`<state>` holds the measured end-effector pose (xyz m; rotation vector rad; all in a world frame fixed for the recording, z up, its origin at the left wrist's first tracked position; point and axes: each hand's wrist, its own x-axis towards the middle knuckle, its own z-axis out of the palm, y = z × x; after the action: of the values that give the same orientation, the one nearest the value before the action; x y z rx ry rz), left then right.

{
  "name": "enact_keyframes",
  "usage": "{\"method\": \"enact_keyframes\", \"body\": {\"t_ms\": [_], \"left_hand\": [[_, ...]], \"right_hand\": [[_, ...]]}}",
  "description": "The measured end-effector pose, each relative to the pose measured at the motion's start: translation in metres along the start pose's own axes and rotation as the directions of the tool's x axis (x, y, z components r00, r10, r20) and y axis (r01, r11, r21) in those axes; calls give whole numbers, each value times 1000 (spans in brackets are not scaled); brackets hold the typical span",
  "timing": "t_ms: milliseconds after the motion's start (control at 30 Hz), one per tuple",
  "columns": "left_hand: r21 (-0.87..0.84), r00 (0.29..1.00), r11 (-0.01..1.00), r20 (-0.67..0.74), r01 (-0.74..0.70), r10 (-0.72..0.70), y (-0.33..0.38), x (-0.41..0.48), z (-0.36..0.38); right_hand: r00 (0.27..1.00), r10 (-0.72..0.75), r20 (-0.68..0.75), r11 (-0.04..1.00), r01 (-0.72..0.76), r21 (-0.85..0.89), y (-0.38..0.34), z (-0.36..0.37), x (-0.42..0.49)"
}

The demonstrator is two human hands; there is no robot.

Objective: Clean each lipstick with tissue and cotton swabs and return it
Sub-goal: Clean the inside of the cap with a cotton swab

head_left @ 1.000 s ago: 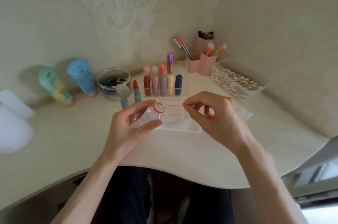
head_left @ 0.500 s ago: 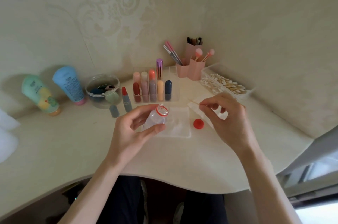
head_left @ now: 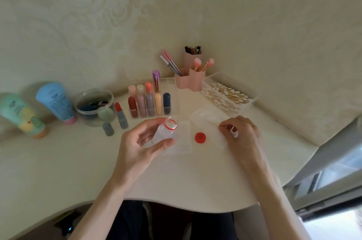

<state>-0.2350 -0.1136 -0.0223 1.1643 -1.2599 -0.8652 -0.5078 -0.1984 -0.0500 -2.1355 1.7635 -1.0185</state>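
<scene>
Starting at far left on the cream curved-edge table (head_left: 58,161): one green plastic squeeze tube (head_left: 19,114) and one blue plastic squeeze tube (head_left: 55,102), both cap-down and tilted. Next, one clear round jar (head_left: 95,106) holding dark and green sponges. Just in front of it is one loose grey lipstick cap (head_left: 108,129). Beside that stands one uncapped red lipstick with grey base (head_left: 121,116), upright on the table and outside the rack. To its right is one clear acrylic compartment rack (head_left: 172,100) holding capped lipsticks in two rows, a tall purple metallic lipstick (head_left: 156,81) at the back. In front, the left hand (head_left: 137,147) has fingers and thumb curled round one small clear plastic bottle with red rim (head_left: 166,132), open mouth tilted away from the person, above one pale flat sheet (head_left: 185,141); whether tissue or wrapper cannot be told. One round red bottle cap (head_left: 200,138) lies on the table between the hands. Behind, in the corner, are pink brush holders (head_left: 191,81) with brushes. One clear tray of wooden cotton swabs (head_left: 227,94) sits at right. In front of it, the right hand (head_left: 242,136) pinches one thin wooden cotton swab (head_left: 213,123) between curled fingertips, over a second pale sheet (head_left: 203,116).
</scene>
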Motion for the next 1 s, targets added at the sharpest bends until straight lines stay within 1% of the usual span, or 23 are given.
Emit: {"method": "enact_keyframes", "body": {"t_ms": [100, 233, 333, 367, 433, 500, 567, 600, 667, 833, 900, 967, 1000], "left_hand": [[-14, 1000, 1000, -13, 16, -16, 1, -1, -3], [-20, 999, 1000, -26, 19, -20, 0, -3, -6], [-33, 999, 999, -39, 28, -30, -3, -5, -11], [-36, 999, 999, -43, 29, -30, -4, -6, -13], [-42, 998, 999, -53, 31, -33, -6, -7, -16], [-46, 998, 998, -56, 31, -33, -6, -7, -19], [-52, 998, 998, -56, 31, -34, -6, -9, -22], [-55, 998, 998, -55, 32, -35, -6, -9, -24], [-46, 998, 999, -51, 29, -32, -6, -10, -29], [-25, 997, 999, -64, 31, -33, -4, -16, -41], [-6, 998, 999, -60, 33, -33, -4, -18, -46], [6, 998, 999, -52, 35, -34, -3, -19, -49], [13, 998, 999, -50, 36, -35, -2, -20, -50]], "right_hand": [[999, 38, -21, 999, -38, 0, 2, -1, 2], [999, 45, 26, 999, -44, -31, 2, 3, 1], [997, 75, -12, 997, -75, 5, 0, 1, 0], [997, 66, -29, 998, -66, 20, -3, -1, -1], [1000, 9, -19, 997, -7, 78, -14, -2, -3], [995, -52, 89, 989, 39, 142, -30, -1, -5], [972, -117, 202, 989, 95, 117, -41, 3, -7], [963, -153, 223, 987, 137, 87, -44, 5, -8], [952, -204, 230, 979, 198, 48, -45, 6, -7], [937, -232, 259, 971, 239, 4, -50, 5, -6], [954, -218, 205, 975, 204, 89, -59, 3, -7], [965, -207, 159, 942, 153, 299, -75, 1, -5], [961, -229, 155, 896, 146, 420, -87, 1, -4]]}}
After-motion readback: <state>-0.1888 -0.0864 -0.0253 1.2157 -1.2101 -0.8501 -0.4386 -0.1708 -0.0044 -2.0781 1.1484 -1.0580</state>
